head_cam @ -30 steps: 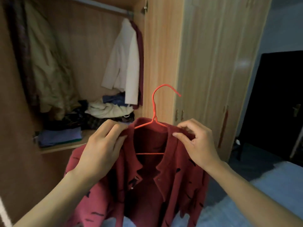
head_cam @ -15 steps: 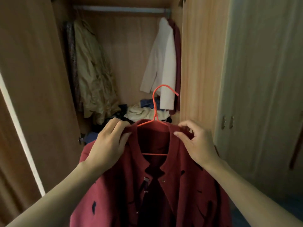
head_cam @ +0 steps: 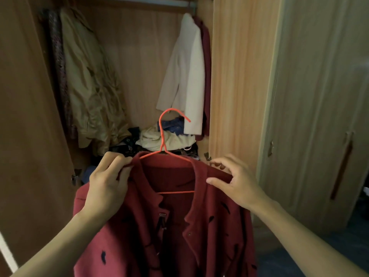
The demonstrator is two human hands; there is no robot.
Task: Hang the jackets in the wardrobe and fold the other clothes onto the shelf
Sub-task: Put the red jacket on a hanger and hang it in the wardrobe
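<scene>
Held up at lower centre of the frame: a red jacket with dark flecks, already seated on an orange wire hanger, facing the open wardrobe. Left hand pinched on the left shoulder seam, fingers curled over the cloth; right hand pinched likewise on the right shoulder, thumb under, fingers over. Gripped at both shoulders, by the look of it, to keep the fabric spread along the wire and stop it slipping off before hooking. Hook left free and upright above the collar, well below the rail at the top edge, so still to be lifted. Hung already on that rail: a beige coat and a dark patterned garment at upper left, a white jacket with a maroon one behind it at upper centre. Open stretch of rail between those two groups, probably the spot aimed for. Heaped loosely on the shelf behind the hook: a pile of unfolded clothes, pale, blue and dark, so folding judged still undone
</scene>
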